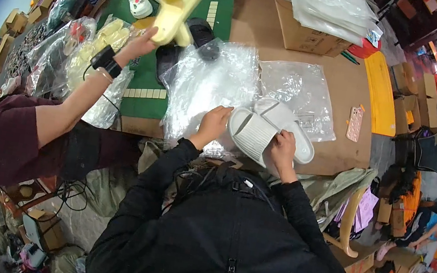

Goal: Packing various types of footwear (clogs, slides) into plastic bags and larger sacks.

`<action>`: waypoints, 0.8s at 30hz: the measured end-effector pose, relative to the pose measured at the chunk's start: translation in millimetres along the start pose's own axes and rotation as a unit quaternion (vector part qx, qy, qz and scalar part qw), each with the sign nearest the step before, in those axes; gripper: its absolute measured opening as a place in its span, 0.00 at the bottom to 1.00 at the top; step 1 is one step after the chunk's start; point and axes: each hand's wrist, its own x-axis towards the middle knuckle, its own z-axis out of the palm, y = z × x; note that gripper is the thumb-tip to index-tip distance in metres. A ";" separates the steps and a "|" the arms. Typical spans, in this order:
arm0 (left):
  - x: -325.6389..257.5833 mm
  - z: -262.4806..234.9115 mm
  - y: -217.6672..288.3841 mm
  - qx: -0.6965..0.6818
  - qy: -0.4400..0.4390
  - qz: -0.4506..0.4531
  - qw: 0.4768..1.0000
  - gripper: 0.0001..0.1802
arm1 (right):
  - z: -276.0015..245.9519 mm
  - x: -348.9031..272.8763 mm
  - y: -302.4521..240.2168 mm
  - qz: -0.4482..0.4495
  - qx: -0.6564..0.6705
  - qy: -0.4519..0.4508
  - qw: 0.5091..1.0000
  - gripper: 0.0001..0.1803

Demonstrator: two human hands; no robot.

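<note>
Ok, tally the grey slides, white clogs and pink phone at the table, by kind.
Grey slides: 2
White clogs: 2
Pink phone: 1
Total: 5

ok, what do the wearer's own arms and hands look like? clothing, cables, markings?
Black long sleeves on both arms: the left sleeve and right sleeve both run down to about the wrist. Left hand and right hand are bare, no gloves. I can't make out any markings or cables on the sleeves.
</note>
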 end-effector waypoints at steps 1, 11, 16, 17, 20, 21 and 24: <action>1.0 -1.2 3.2 -0.019 0.006 -0.013 1.000 0.13 | -0.9 -0.7 1.2 -0.031 -0.026 0.006 0.999 0.07; 4.8 8.8 19.6 0.062 0.002 0.039 0.997 0.13 | -4.5 -15.6 -20.1 -0.270 -0.075 -0.032 0.959 0.12; -2.7 18.3 16.0 0.136 -0.019 0.097 0.986 0.14 | 0.5 -14.9 -30.0 -0.297 -0.048 -0.078 0.950 0.12; -3.8 18.1 16.3 0.136 -0.019 0.096 0.986 0.14 | 1.2 -14.9 -29.8 -0.303 -0.046 -0.082 0.948 0.12; -3.9 15.4 15.9 0.106 -0.017 0.066 0.992 0.15 | 2.1 -16.1 -23.6 -0.303 -0.042 -0.099 0.947 0.12; -5.2 14.4 15.7 0.121 -0.036 0.067 0.990 0.16 | 2.7 -16.0 -22.8 -0.303 -0.041 -0.099 0.947 0.12; -7.8 13.9 13.7 0.132 -0.066 0.071 0.986 0.17 | 9.2 -12.4 -18.5 -0.333 -0.036 -0.097 0.937 0.12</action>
